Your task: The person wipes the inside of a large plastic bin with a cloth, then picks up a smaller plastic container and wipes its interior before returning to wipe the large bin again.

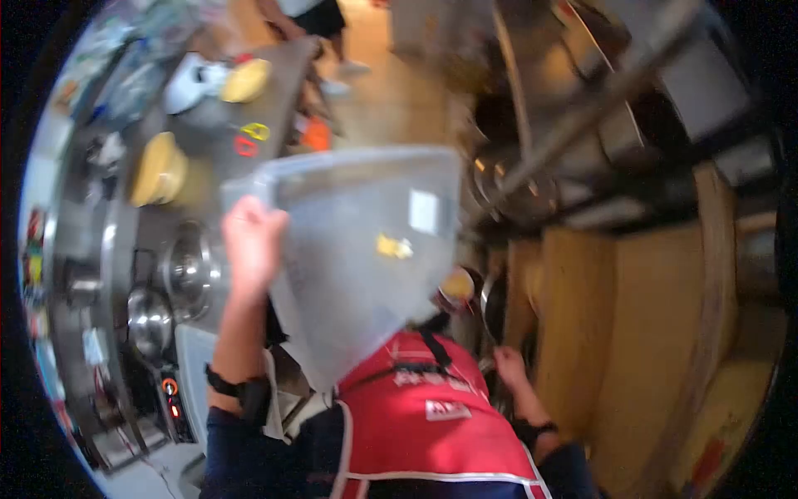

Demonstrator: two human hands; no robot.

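Observation:
My left hand [253, 241] is closed on the rim of a large translucent plastic bin [349, 266], which is tilted in front of my red apron [432, 407]. A white label and a small yellow and white patch show on the bin. My right hand [509, 364] is low at the right, beside the apron, with its fingers bent near a thin curved metal edge [489, 316]. Motion blur hides what, if anything, it holds. A round container with yellowish contents [457, 285] is just right of the bin.
At the left, a metal counter [278, 83] bears yellow bowls [160, 170], metal pans [150, 320] and red and yellow rings. Another person [320, 21] stands beyond it. Wooden shelves [582, 333] and a slanting bar [598, 108] are at the right.

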